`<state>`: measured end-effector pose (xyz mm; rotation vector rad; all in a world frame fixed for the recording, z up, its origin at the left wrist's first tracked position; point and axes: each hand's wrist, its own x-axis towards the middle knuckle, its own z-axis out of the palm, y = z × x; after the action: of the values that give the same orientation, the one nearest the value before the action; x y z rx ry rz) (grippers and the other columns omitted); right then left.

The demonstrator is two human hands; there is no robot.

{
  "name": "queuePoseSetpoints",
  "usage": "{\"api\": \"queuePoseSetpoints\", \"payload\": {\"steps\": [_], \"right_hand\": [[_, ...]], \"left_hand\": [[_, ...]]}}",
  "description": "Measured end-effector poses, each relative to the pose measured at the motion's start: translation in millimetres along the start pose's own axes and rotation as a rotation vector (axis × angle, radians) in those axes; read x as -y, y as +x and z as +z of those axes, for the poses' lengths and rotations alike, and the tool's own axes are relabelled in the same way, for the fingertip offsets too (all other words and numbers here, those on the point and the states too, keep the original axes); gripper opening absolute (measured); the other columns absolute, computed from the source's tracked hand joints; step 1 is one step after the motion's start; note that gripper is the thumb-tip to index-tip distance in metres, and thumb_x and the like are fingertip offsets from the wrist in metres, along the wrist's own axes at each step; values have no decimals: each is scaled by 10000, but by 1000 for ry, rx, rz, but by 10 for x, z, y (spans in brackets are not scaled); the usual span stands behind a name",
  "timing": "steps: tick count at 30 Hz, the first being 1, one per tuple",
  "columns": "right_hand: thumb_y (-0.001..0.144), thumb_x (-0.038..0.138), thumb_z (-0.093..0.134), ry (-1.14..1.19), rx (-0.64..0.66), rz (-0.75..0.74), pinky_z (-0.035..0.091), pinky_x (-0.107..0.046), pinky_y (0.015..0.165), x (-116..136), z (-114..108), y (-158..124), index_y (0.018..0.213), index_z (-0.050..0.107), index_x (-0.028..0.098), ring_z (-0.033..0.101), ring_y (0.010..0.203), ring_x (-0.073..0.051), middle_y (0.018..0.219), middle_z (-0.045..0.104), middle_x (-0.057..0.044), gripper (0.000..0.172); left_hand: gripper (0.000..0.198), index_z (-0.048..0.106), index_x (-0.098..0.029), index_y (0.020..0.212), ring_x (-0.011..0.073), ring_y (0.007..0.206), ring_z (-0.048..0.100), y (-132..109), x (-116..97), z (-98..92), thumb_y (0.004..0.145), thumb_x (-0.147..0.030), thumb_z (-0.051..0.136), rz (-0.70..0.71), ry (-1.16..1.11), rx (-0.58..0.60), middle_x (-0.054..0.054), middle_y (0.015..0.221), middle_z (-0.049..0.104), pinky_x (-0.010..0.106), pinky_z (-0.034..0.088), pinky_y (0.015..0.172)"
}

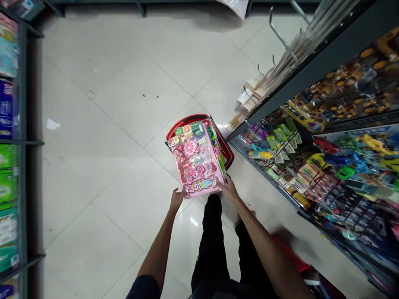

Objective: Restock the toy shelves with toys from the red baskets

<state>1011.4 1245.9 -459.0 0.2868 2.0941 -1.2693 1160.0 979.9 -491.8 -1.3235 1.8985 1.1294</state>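
Observation:
A flat pink toy pack (196, 160) with many small coloured pieces under clear plastic is held over a red shopping basket (187, 120) that stands on the tiled floor. My left hand (177, 198) grips the pack's near left corner. My right hand (229, 187) grips its near right corner. More flat toy packs (215, 135) stand in the basket behind the pink one. Both my arms reach forward and down, and my dark trouser legs show below.
Toy shelves (327, 166) full of coloured packs run along the right. Shelves of boxed goods (8, 166) line the left edge. Metal display hooks (277, 37) jut out at upper right. A red object (296, 259) lies by my right side. A paper scrap (52, 123) lies on the floor.

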Motion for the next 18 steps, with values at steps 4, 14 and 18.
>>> {"api": "queuePoseSetpoints", "payload": {"steps": [4, 14, 18], "right_hand": [[848, 588, 711, 269, 124, -94, 579, -316, 738, 832, -66, -440, 1106, 557, 236, 706, 810, -198, 950, 757, -29, 463], [951, 407, 698, 42, 215, -675, 485, -250, 623, 2480, -1179, -2689, 992, 733, 242, 677, 623, -145, 801, 775, -4, 174], [914, 459, 771, 42, 114, -673, 425, -234, 535, 2461, -2073, -3655, 957, 766, 225, 602, 531, -128, 594, 664, 46, 239]], "left_hand": [[584, 536, -113, 1368, 305, 1119, 740, -357, -200, -355, 906, -435, 692, 61, -25, 33, 216, 1242, 742, 438, 602, 970], [1014, 408, -228, 1626, 421, 1600, 383, -2891, -1836, -2115, 795, -572, 877, 1314, 498, -181, 224, 1710, 415, 608, 350, 1300], [484, 710, -268, 1227, 356, 1210, 736, -4299, -2190, -1654, 841, -536, 828, 1225, 532, 153, 135, 1412, 728, 447, 597, 1017]]}}
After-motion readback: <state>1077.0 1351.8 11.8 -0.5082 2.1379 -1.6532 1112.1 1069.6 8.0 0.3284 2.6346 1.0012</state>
